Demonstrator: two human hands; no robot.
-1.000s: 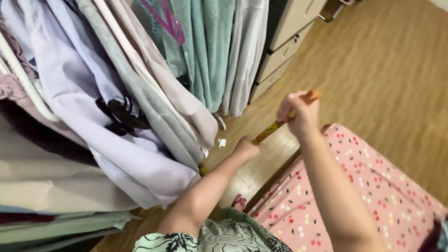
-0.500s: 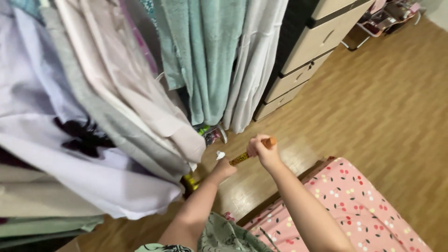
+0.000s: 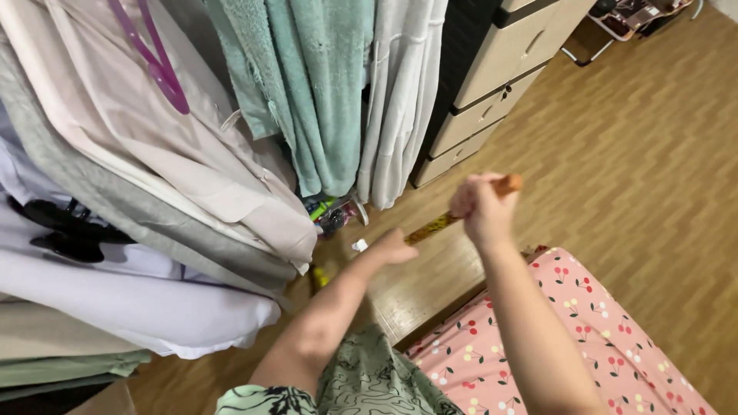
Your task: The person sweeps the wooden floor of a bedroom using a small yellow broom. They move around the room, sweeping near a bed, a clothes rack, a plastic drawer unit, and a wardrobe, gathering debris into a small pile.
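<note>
Both my hands grip a long patterned yellow-brown stick with an orange top end, held at a slant over the wooden floor. My right hand is closed around its upper part near the orange tip. My left hand is closed lower down on the shaft. The stick's lower end runs down toward the floor under the hanging clothes, where a yellow-green part shows; what it is cannot be told.
Hanging clothes and teal towels fill the left. A beige drawer unit stands behind them. A small white scrap lies on the wooden floor. A pink cherry-print bed cover is at lower right.
My hands and the stick have risen and shifted right in view; the camera has tilted, showing more of the clothes' upper parts and a purple hanger.
</note>
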